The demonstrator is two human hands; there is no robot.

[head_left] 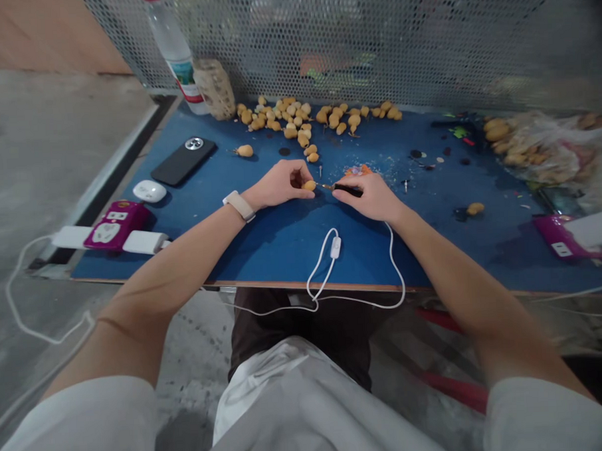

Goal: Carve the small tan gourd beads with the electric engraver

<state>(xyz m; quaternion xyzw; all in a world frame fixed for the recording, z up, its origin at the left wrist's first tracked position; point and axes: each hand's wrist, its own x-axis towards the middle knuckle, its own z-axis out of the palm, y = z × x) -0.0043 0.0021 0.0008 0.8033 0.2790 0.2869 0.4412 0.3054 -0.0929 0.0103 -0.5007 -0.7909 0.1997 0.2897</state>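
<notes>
Between the fingertips of my left hand [292, 181] is a small tan gourd [309, 185]. My right hand [368, 194] is closed round the black handle of a pen-like tool [348, 189]. Its thin brass-coloured metal tip points left and meets or nearly meets the gourd; I cannot tell whether they touch. A white cord with an inline switch [336, 246] runs from below my right hand over the table's front edge. Just beyond my hands lie loose gourds [312, 157] and pale crumbs with orange bits [358, 170].
Many small gourds [289, 113] lie along the back of the blue table [262, 254], before a perforated metal screen [293, 46]. At left are a bottle [181, 64], a jar [215, 89], a phone [183, 161], a white case [150, 191] and a purple power block [116, 225]. A plastic bag [551, 141] lies right.
</notes>
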